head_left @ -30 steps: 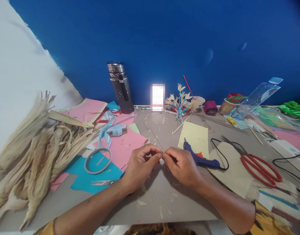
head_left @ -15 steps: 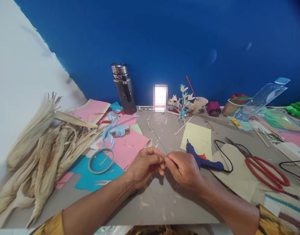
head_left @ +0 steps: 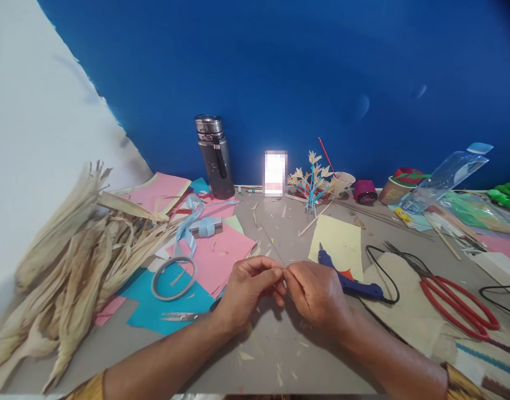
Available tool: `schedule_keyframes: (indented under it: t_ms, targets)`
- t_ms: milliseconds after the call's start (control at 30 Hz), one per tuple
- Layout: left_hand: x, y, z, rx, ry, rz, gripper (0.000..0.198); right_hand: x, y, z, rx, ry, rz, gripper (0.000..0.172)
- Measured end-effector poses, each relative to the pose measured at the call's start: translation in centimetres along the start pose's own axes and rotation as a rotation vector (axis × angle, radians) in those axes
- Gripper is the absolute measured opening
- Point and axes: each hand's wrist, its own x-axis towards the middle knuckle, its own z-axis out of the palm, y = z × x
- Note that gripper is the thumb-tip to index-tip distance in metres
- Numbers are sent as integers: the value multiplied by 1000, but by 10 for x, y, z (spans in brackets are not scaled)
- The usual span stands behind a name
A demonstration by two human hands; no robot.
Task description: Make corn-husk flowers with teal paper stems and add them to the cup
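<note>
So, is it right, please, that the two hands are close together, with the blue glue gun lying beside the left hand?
Not quite: the head view shows the blue glue gun lying beside the right hand, not the left hand; the two hands are indeed close together.

Thin greyish strand (head_left: pixel 273 243), dark-blue glue gun (head_left: pixel 363 290) with orange trigger (head_left: pixel 345 274), red-handled scissors (head_left: pixel 436 279), blue wall (head_left: pixel 246 72), yellow-and-dark patterned sleeve (head_left: pixel 462 382), grey counter (head_left: pixel 221 364)

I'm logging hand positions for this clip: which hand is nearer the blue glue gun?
Right. The right hand is just left of the glue gun, overlapping it in view; the left hand is farther left.
</note>
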Motion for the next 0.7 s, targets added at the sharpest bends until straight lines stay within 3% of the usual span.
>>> schedule_keyframes:
  t_ms: [167,267,467,700]
  targets:
    - [3,-4,1,-27,26,-63,15,-3,0,2,-32,-5,-64,41]
    - [0,-4,3,-38,8,-76,18,-3,-1,1,41,-49,-16,40]
    - [-2,-4,0,-10,-11,29,18,0,-5,-2,134,-76,97,38]
    - [-1,-10,2,29,29,-18,14,-2,-6,3,191,-89,87,41]
